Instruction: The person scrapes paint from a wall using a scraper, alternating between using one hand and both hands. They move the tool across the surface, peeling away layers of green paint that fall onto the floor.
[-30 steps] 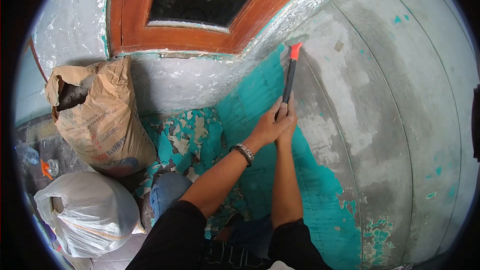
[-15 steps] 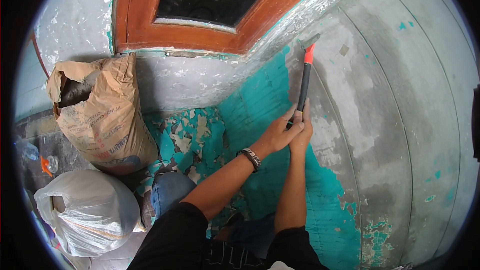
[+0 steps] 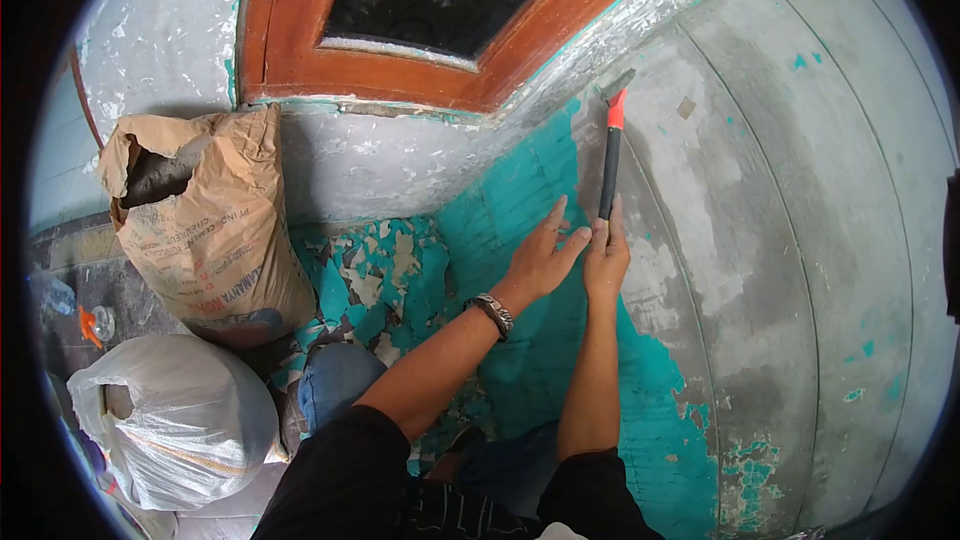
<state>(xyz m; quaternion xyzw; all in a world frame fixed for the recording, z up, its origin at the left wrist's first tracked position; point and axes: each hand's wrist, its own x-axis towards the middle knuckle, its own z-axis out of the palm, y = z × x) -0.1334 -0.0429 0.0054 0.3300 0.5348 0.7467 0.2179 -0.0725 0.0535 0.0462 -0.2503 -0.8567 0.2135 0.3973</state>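
Observation:
My right hand is wrapped round the lower end of a long-handled scraper, which has a black shaft and a red-orange head. The scraper's metal blade is at the grey, stripped part of the wall, close below the ledge under the window. Just left of the handle, my left hand is off the tool, its fingers apart and nothing in them. A bracelet circles the left wrist. Behind both hands, teal paint still covers a strip of wall beside the bare grey surface.
A torn paper cement bag stands at the left, with a stuffed white sack in front of it. Teal and cream paint flakes litter the floor in the corner. A brown wooden window frame is above.
My left hand has let go of the scraper handle and moved a little left, its fingers opening. My right hand keeps hold, and the scraper stays nearly in place.

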